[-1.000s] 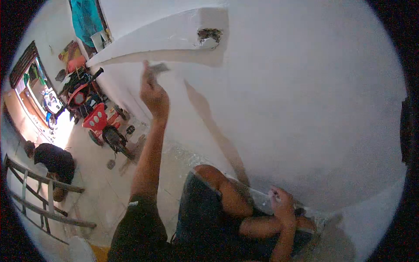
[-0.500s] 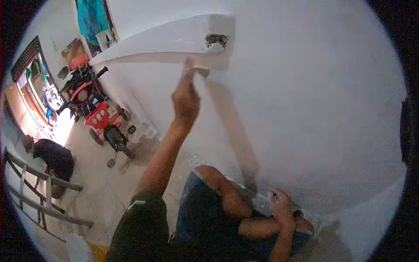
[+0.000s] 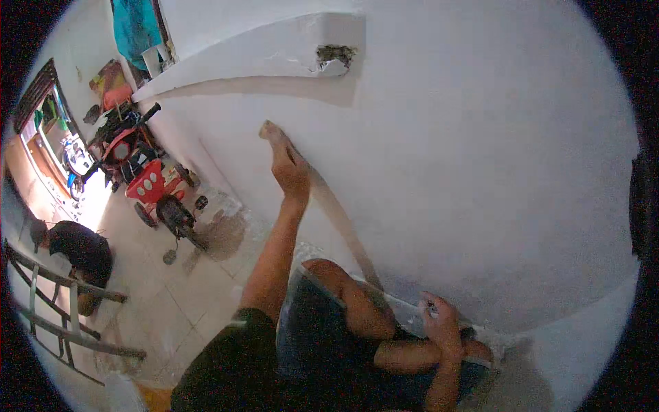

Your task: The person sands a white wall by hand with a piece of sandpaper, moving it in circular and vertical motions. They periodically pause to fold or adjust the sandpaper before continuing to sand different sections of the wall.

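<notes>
Broad, white-painted wall (image 3: 473, 172) stands before you; your raised left hand (image 3: 290, 172) is close against it, fingers bunched, any held item too blurred to tell; your right hand (image 3: 443, 323) curls loosely, contents unclear.

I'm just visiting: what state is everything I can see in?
Left hand: raised near the wall, grip blurred
Right hand: lowered, fingers curled, contents unclear
Wall: pale, arm's shadow across it
Ledge: broken at one corner
Teal cloth: hanging
Doorway: open, brightly lit
Red tricycle: riderless
Other person: bent low
</notes>
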Tool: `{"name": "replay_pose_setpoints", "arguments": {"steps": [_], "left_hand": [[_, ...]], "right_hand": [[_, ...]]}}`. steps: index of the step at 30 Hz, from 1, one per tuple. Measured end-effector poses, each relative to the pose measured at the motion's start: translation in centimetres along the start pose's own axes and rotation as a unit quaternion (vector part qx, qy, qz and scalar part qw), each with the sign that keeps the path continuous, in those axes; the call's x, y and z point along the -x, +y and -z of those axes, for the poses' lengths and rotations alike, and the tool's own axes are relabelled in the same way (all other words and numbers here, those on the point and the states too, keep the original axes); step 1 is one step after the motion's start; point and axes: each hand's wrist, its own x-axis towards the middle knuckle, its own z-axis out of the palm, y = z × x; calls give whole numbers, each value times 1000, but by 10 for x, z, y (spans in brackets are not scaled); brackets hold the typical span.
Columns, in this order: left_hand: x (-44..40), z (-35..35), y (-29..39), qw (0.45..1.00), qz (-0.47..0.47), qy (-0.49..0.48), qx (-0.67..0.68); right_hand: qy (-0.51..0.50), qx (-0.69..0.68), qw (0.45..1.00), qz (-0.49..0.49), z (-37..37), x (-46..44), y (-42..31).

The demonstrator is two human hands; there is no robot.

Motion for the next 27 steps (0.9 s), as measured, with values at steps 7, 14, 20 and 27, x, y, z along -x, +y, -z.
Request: {"name": "replay_pose_setpoints", "arguments": {"steps": [7, 14, 20, 27], "left_hand": [[-36, 16, 44, 994, 61, -36, 86], [24, 5, 77, 992, 32, -98, 80], [-19, 16, 83, 988, 64, -86, 112], [44, 31, 96, 980, -52, -155, 114]], "right_hand": [[-19, -29, 999, -40, -7, -4, 12], [-8, -81, 997, 12, -59, 0, 179], [-37, 3, 997, -73, 0, -1, -2], [-26, -17, 995, -95, -4, -4, 7]]}}
